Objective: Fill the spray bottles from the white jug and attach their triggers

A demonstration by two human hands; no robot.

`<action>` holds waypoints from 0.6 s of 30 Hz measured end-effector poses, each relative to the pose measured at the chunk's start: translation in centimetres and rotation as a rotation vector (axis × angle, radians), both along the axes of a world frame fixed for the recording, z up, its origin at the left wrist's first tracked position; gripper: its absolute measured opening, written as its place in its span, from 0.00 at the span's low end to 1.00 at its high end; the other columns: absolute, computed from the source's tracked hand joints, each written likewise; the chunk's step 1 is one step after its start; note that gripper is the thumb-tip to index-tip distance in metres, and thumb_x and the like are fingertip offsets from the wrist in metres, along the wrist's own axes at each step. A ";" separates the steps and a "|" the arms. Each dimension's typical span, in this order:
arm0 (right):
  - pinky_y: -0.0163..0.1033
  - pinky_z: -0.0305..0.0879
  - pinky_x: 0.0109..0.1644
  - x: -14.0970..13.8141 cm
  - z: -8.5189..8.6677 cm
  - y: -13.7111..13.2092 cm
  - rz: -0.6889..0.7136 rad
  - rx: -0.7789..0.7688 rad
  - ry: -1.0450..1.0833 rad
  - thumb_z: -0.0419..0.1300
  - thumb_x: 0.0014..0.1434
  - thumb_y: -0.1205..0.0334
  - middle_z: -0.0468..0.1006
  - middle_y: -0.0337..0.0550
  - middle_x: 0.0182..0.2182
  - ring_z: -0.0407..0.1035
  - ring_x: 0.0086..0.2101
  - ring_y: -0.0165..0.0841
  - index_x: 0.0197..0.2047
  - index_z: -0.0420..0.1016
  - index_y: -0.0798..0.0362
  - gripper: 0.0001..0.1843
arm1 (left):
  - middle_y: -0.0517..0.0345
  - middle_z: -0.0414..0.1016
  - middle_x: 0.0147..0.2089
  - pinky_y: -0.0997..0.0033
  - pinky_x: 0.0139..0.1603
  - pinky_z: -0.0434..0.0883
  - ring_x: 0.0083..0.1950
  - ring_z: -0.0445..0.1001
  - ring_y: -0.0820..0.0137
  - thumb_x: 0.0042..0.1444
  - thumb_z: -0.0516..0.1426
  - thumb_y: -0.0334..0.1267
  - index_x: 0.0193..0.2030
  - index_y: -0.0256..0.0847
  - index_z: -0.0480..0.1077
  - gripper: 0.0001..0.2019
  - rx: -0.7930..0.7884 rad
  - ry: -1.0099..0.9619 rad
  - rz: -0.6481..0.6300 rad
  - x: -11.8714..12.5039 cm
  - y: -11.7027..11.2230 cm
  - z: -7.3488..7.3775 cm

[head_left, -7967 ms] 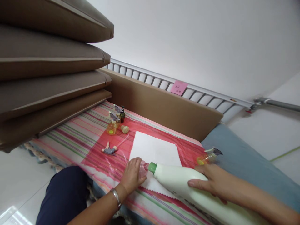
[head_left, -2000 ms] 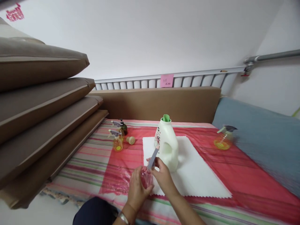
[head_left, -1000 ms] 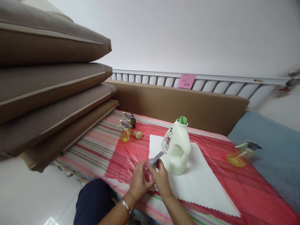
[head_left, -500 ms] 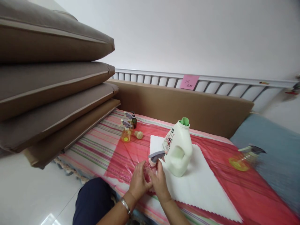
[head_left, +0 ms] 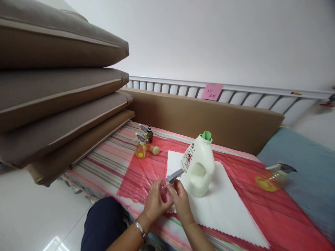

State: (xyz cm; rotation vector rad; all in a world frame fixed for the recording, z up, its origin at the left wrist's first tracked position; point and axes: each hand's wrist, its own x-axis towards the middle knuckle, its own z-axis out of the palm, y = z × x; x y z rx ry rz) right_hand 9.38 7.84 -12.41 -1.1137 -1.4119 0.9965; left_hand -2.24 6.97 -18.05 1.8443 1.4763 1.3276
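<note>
A small clear spray bottle, pinkish against the cloth, is wrapped by the fingers of my left hand. My right hand pinches the collar under its grey trigger head, which tilts up to the right. Fingers partly hide the bottle and its neck. Just right of my hands stands a pale green-white jug with a handle and a printed label. Something green, like a cap or funnel, sits in the jug's mouth.
Spray bottles, a dark pump bottle and a wooden knob-like piece are at the back left. A yellow-tinted spray bottle is on the right. White cloth lies over red sheeting. Cushions rise at left.
The grey trigger head has turned and tilted, its nozzle end now pointing up to the right. My right hand has shifted slightly right and grips at the collar. My left hand stays around the bottle.
</note>
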 end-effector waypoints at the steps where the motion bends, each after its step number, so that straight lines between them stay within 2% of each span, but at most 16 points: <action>1: 0.43 0.66 0.47 0.0 0.0 0.0 -0.003 0.008 -0.010 0.58 0.55 0.51 0.77 0.44 0.37 0.70 0.40 0.39 0.42 0.70 0.54 0.17 | 0.43 0.64 0.55 0.51 0.59 0.63 0.56 0.65 0.57 0.44 0.62 0.38 0.58 0.38 0.54 0.34 0.003 -0.006 0.000 0.0 0.0 0.0; 7: 0.43 0.66 0.46 -0.3 0.0 0.2 -0.034 0.063 -0.064 0.60 0.53 0.53 0.78 0.46 0.35 0.71 0.38 0.39 0.41 0.70 0.55 0.16 | 0.43 0.64 0.57 0.49 0.60 0.60 0.59 0.63 0.55 0.43 0.64 0.39 0.58 0.39 0.55 0.36 -0.024 -0.071 -0.030 -0.5 -0.1 0.0; 10: 0.43 0.66 0.46 -0.5 -0.1 0.3 -0.049 0.081 -0.087 0.60 0.53 0.54 0.78 0.46 0.35 0.71 0.38 0.38 0.41 0.71 0.55 0.15 | 0.42 0.63 0.59 0.48 0.63 0.56 0.61 0.61 0.53 0.39 0.67 0.40 0.60 0.40 0.55 0.40 -0.066 -0.115 -0.125 -1.4 -0.2 0.5; 12: 0.44 0.66 0.47 -0.7 -0.1 0.4 -0.052 0.090 -0.098 0.60 0.53 0.55 0.78 0.46 0.36 0.71 0.38 0.39 0.42 0.71 0.55 0.15 | 0.43 0.60 0.61 0.48 0.64 0.53 0.63 0.58 0.53 0.39 0.67 0.36 0.61 0.41 0.55 0.41 -0.115 -0.186 -0.203 -2.1 -0.3 1.5; 14: 0.44 0.66 0.47 -0.8 -0.1 0.5 -0.048 0.098 -0.104 0.60 0.53 0.55 0.79 0.47 0.37 0.71 0.40 0.39 0.43 0.71 0.55 0.16 | 0.44 0.59 0.63 0.50 0.64 0.53 0.64 0.57 0.55 0.42 0.64 0.33 0.61 0.42 0.55 0.38 -0.160 -0.307 -0.227 -2.5 -0.5 2.9; 16: 0.44 0.66 0.47 -0.8 0.1 0.5 -0.054 0.104 -0.109 0.59 0.53 0.54 0.79 0.48 0.38 0.72 0.40 0.40 0.43 0.71 0.55 0.16 | 0.46 0.62 0.61 0.53 0.63 0.56 0.62 0.60 0.57 0.45 0.62 0.32 0.60 0.42 0.58 0.34 -0.169 -0.421 -0.200 -2.5 -0.6 4.5; 18: 0.44 0.67 0.47 -0.8 0.1 0.6 -0.068 0.109 -0.119 0.59 0.54 0.54 0.79 0.48 0.37 0.72 0.40 0.40 0.42 0.71 0.55 0.16 | 0.48 0.69 0.54 0.58 0.59 0.60 0.58 0.65 0.59 0.45 0.62 0.31 0.54 0.41 0.64 0.27 -0.160 -0.503 -0.184 -2.2 -0.5 5.9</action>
